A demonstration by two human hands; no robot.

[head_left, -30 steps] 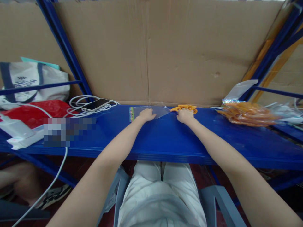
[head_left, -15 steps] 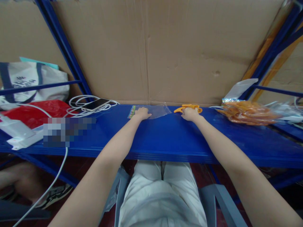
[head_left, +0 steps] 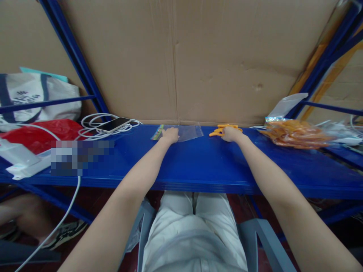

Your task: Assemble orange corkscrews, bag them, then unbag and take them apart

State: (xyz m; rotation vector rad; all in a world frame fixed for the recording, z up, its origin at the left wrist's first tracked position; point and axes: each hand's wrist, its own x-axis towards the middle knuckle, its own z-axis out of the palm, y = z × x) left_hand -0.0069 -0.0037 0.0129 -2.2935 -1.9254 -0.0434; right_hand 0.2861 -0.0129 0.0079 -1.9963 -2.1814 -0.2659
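On the blue table (head_left: 187, 162) lies a flat clear plastic bag (head_left: 190, 133) with a colourful printed strip at its left end. My left hand (head_left: 170, 135) rests on the bag near that strip, its fingers apart. To the right, my right hand (head_left: 231, 134) is on the orange plastic pieces (head_left: 217, 131); its fingers are bent round their right part and partly hidden. Further right is a clear bag of orange pieces (head_left: 297, 134).
A phone (head_left: 114, 124) lies on coiled white cable at the left, near a red bag (head_left: 48, 132), a white power strip (head_left: 25, 166) and a cloth bag (head_left: 62, 98). Cardboard (head_left: 221, 60) stands behind the table. A person's leg (head_left: 28, 213) shows at lower left.
My right hand has shifted slightly right and up over the orange pieces, which lie more spread out. The clear bag and my left hand have barely moved.
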